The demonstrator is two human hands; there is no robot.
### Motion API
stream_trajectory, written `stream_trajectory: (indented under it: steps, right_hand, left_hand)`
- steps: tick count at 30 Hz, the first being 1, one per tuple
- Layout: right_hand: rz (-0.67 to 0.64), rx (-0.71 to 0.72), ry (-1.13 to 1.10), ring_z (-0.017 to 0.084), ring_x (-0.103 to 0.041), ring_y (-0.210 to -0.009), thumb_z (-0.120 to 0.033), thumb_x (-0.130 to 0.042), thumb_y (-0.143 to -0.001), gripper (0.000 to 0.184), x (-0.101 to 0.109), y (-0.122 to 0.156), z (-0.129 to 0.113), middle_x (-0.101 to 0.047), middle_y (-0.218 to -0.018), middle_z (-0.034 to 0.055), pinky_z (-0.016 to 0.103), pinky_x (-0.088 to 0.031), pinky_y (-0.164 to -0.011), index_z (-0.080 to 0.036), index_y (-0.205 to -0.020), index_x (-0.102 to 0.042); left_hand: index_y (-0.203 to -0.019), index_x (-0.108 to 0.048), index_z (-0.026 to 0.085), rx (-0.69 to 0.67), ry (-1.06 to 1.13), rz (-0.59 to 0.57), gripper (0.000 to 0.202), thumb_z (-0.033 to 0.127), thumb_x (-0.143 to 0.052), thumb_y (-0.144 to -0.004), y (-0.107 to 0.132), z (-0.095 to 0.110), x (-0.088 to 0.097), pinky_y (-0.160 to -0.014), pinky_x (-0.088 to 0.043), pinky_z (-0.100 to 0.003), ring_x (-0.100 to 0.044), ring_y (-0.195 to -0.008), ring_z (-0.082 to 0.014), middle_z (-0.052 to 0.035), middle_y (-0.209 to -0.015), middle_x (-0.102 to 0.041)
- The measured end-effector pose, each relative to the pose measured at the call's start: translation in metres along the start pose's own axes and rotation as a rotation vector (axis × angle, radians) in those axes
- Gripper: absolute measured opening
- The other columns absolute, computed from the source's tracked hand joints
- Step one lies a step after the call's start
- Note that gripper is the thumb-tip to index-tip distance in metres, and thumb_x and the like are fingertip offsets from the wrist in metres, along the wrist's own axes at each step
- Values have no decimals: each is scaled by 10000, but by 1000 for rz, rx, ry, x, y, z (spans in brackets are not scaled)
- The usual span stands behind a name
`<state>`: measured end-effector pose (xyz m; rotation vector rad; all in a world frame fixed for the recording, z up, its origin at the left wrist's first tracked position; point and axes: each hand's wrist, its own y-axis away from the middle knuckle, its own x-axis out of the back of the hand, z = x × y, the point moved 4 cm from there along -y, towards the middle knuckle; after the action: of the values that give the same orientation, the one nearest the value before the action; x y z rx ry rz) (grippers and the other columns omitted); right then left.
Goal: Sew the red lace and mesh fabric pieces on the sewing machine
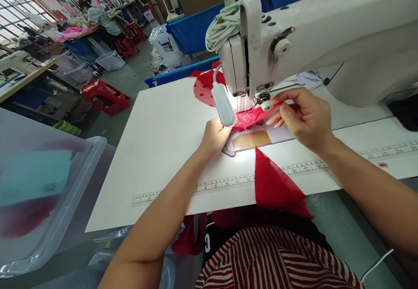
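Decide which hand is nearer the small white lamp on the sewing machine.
Left. The left hand lies just below the lamp, at the edge of the red lace; the right hand pinches the lace farther off to the right.

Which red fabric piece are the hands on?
The lace piece under the needle, between left hand and right hand; others lie behind the machine and over the table edge.

Grey floor (pixel 137 69), red stool (pixel 104 97), windows (pixel 13 5) far left — daylight
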<state>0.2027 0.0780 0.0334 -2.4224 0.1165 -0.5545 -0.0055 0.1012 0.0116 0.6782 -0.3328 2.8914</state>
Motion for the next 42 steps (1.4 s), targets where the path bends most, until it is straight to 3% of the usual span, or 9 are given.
stream_trajectory:
  steps: [5, 8, 13, 18, 23, 28, 37, 40, 42]
  right_hand:
    - [-247, 352, 338, 175, -616, -679, -274, -574, -855, 156, -12, 2, -6, -639, -808, 27, 323, -498, -610, -219, -999, -551]
    - [-283, 502, 546, 192, -607, -704, -342, -597, -884, 267, -19, 7, -4, -651, -835, 57, 313, -438, -540, -188, -1102, -605]
    - [-163, 500, 440, 132, -549, -630, -256, -542, -912, 208, -23, 8, -4, -622, -809, 55, 264, -395, -498, -185, -743, -641]
    - [-213, 381, 300, 127, -544, -631, -252, -483, -936, 237, -29, 3, -5, -621, -727, 19, 254, -402, -529, -203, -719, -563]
    - [-172, 354, 310, 112, -361, -491, -263, -475, -927, 334, -27, 3, -4, -393, -526, -38, 259, -326, -478, -224, -605, -395]
    - [-236, 356, 307, 117, -428, -523, -281, -468, -943, 294, -27, 3, -3, -501, -582, -15, 257, -347, -509, -218, -657, -459]
    - [-507, 554, 399, 155, -505, -676, -212, -485, -919, 114, -27, 16, 1, -608, -798, 50, 284, -347, -555, -170, -927, -590]
    - [-555, 581, 543, 164, -514, -719, -39, -451, -830, 266, -31, 19, -1, -594, -822, 49, 283, -314, -537, -168, -1001, -608]
    - [-550, 587, 633, 150, -488, -666, 25, -422, -774, 306, -33, 18, -3, -569, -770, 32, 281, -276, -508, -183, -877, -620]
  left_hand:
    - [-644, -436, 194, 48, 8, -80, 235, 151, -452, -875, 5, -2, -2, -441, -365, -230, -488, -440, -96, 44, -525, -453]
    - [-718, -486, 194, 93, 45, -210, 192, 198, -432, -902, 10, -2, -6, -369, -378, -220, -509, -358, -111, 55, -471, -461]
    - [-811, -508, 194, 132, 48, -380, 166, 254, -414, -935, 12, 3, -5, -393, -487, -229, -580, -394, -130, 53, -509, -496]
    - [-768, -477, 172, 110, 68, -490, 133, 207, -574, -852, 12, 8, -5, -494, -548, -231, -622, -528, -103, 31, -720, -510]
    - [-778, -515, 166, -54, -113, -349, 155, 195, -668, -779, 9, 4, -8, -504, -523, -247, -590, -585, -115, 6, -771, -536]
    - [-712, -516, 171, -387, -433, -153, 172, 211, -595, -859, 11, 3, -11, -691, -506, -300, -572, -775, -163, -32, -817, -580]
    - [-829, -609, 148, -810, -983, -99, 284, 43, -360, -915, 32, 4, -20, -561, -411, -254, -498, -621, -131, -27, -712, -578]
    - [-826, -625, 143, -857, -1024, -73, 298, 1, -371, -887, 33, 7, -23, -499, -369, -255, -454, -555, -121, -18, -683, -574]
    - [-819, -629, 139, -824, -1033, -100, 309, -9, -365, -881, 33, 9, -25, -494, -378, -261, -455, -557, -122, -28, -706, -583]
